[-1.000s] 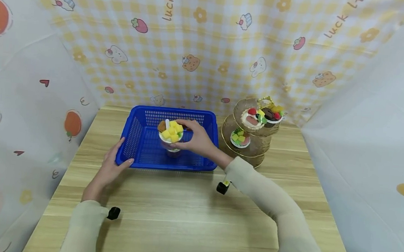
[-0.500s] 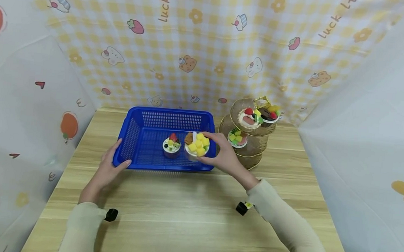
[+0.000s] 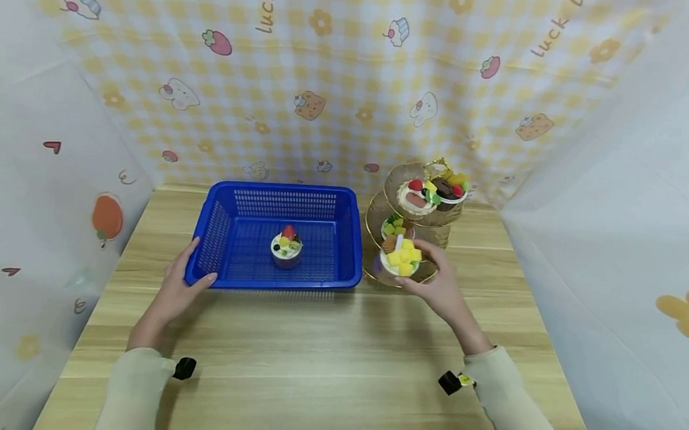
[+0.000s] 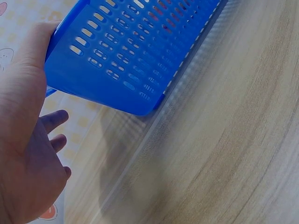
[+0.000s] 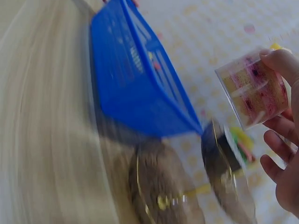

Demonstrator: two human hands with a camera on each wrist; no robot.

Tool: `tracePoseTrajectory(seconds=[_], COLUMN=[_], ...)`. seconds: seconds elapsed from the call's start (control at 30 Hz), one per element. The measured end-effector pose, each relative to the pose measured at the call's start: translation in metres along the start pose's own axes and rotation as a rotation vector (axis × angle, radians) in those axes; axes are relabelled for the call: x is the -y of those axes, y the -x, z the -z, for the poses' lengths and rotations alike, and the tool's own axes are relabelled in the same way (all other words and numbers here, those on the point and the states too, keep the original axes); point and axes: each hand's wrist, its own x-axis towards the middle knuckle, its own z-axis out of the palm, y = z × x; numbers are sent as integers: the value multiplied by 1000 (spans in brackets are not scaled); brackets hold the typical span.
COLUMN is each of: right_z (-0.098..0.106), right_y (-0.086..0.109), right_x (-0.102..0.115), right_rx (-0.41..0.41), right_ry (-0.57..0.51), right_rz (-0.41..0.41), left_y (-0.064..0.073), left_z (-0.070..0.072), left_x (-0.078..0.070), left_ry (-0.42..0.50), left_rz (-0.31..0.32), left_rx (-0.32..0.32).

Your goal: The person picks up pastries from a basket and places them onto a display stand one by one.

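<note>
My right hand (image 3: 442, 290) pinches a clear dessert cup (image 3: 400, 258) topped with yellow mango-like cubes and a brown biscuit. Layers of pink and yellow cake show through the cup wall (image 5: 254, 88) in the right wrist view. In the head view the cup overlaps the lower part of a tiered cake stand (image 3: 438, 237). My left hand (image 3: 176, 289) holds the near left corner of a blue plastic basket (image 3: 278, 285), thumb at the front rim and fingers at the left side. Inside the basket stands a small cream-topped dessert cup (image 3: 286, 251) with a strawberry.
On the stand's top tier sit a cream tart (image 3: 417, 198) and a dark fruit-topped dessert (image 3: 448, 191). A cup with green-yellow cubes (image 3: 393, 227) is on a tier below. The wooden table (image 3: 308, 367) meets a checked cloth (image 3: 332, 59) behind.
My right hand has carried the mango-topped cup rightward, out from over the basket to the front of the stand. The left hand stays at the basket corner, and the small strawberry cup has come into full view.
</note>
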Motion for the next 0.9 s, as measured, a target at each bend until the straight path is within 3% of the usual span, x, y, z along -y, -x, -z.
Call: tracePoseTrajectory(seconds=[0.3, 0.53, 0.9], right_z=[39, 59, 70], right_y=[4, -9, -30], right_x=[-32, -45, -58], right_rx=[-57, -54, -4], right_ry=[23, 99, 147], right_rz=[-143, -115, -119], left_y=[0, 0, -1], left_z=[1, 0, 0], left_x=[1, 2, 2], left_ry=[-1, 5, 21], left_rz=[8, 2, 2], left_rx=[5, -1, 7])
